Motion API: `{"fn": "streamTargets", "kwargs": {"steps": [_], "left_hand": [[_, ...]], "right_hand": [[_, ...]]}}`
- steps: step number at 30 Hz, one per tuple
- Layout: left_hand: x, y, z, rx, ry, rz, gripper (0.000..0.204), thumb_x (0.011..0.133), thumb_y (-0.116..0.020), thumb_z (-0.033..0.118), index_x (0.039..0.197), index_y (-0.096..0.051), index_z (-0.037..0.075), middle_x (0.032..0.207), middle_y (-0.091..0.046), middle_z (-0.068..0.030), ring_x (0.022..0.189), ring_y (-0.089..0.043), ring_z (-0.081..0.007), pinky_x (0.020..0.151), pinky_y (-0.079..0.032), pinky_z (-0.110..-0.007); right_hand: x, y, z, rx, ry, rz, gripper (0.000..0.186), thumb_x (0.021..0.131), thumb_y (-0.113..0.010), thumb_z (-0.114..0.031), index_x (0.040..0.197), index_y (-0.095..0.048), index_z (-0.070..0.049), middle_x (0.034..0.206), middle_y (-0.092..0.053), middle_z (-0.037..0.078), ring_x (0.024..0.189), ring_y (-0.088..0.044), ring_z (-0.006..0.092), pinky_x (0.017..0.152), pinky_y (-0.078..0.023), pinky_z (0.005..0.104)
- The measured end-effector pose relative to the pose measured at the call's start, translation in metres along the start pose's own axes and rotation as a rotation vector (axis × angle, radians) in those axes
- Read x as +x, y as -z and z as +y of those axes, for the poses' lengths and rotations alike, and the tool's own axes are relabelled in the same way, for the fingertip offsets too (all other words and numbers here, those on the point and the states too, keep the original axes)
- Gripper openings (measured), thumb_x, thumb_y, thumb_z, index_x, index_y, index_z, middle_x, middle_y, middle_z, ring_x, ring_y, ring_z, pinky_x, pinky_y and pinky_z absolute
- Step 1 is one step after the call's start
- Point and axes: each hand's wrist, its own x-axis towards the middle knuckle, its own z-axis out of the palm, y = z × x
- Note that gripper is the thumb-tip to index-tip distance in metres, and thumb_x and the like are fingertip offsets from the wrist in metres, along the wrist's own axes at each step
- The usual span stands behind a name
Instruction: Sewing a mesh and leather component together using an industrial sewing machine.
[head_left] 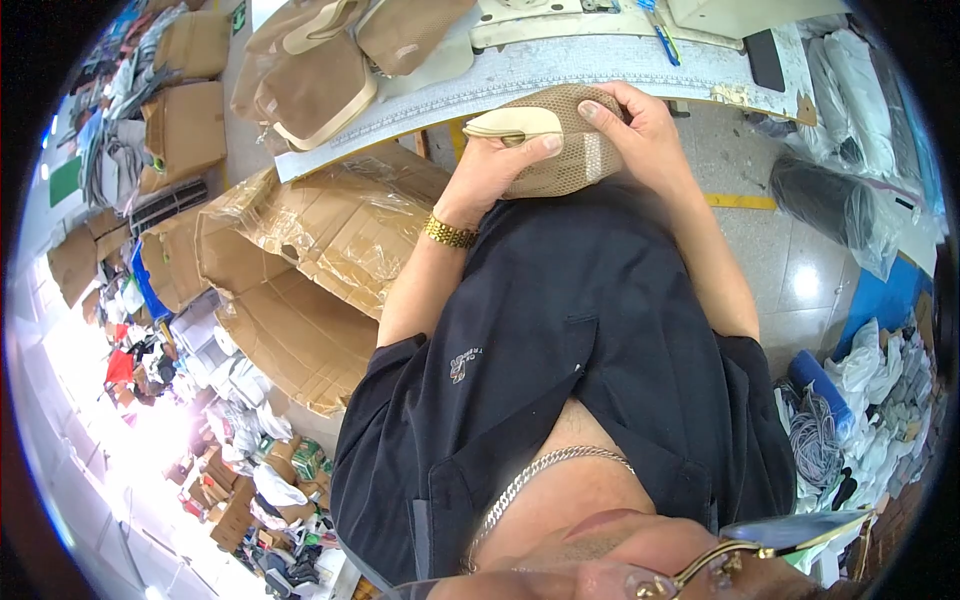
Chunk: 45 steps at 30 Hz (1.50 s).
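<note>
Pinching the tan mesh piece [573,135] by its cream band [520,120], the left hand [488,172] showed its thumb laid along the near side, while its other fingers were mostly hidden behind the material, so how they were bent could not be told. The right hand [643,135] gripped the opposite side, its thumb pressed flat on the mesh near the upper edge and the forefinger along that edge; the rest of its fingers disappeared behind. The mesh piece thus lay between the two hands, in front of the dark shirt [620,270] and just at the near edge of the table [715,75]; its underside was out of sight, and the inside of the folded cream band was hard to make out. On the table's left, brown mesh pieces [310,85] overlapped one another and were cut off by the upper border, as was the cream machine [545,30] farther right. Beneath the table, a torn cardboard box [320,235] was partly concealed by the left forearm.
</note>
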Motion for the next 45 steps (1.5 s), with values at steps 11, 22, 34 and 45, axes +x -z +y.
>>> {"fn": "streamTargets", "kwargs": {"steps": [11,22,34,45], "left_hand": [[0.004,-0.001,0.0,0.004,-0.042,0.037,0.03,0.086,-0.074,0.012,0.111,-0.064,-0.001,0.101,-0.068,-0.0039,0.089,-0.063,-0.0108,0.078,-0.053,-0.027],[0.0,0.003,0.0,-0.012,-0.051,0.022,0.032,0.086,-0.074,0.014,0.113,-0.065,-0.001,0.103,-0.069,-0.0056,0.091,-0.064,-0.0118,0.079,-0.053,-0.027],[0.024,0.009,0.086,0.408,-0.093,-0.216,0.022,0.084,-0.071,0.012,0.101,-0.07,-0.002,0.091,-0.072,-0.003,0.082,-0.063,-0.0083,0.075,-0.052,-0.026],[0.052,0.005,0.181,0.987,-0.113,-0.629,0.03,0.08,-0.081,0.026,0.089,-0.071,-0.001,0.069,-0.062,-0.0003,0.066,-0.052,-0.0066,0.061,-0.044,-0.03]], "right_hand": [[0.003,0.002,-0.001,-0.118,0.02,-0.009,0.028,0.092,-0.066,-0.026,0.105,-0.067,-0.001,0.085,-0.07,0.009,0.077,-0.063,0.0124,0.073,-0.05,0.0293],[-0.002,-0.003,0.013,0.008,0.004,0.041,0.026,0.093,-0.067,-0.024,0.105,-0.067,-0.001,0.083,-0.069,0.005,0.076,-0.06,0.0099,0.072,-0.049,0.0266],[0.045,0.02,-0.049,-0.254,0.359,0.046,0.04,0.085,-0.071,-0.019,0.122,-0.062,-0.005,0.106,-0.067,0.008,0.091,-0.063,0.0172,0.08,-0.051,0.0317],[0.101,0.026,-0.084,-0.079,0.492,-0.402,0.026,0.091,-0.067,-0.027,0.086,-0.063,-0.001,0.072,-0.062,0.005,0.068,-0.054,0.0127,0.064,-0.045,0.0296]]}}
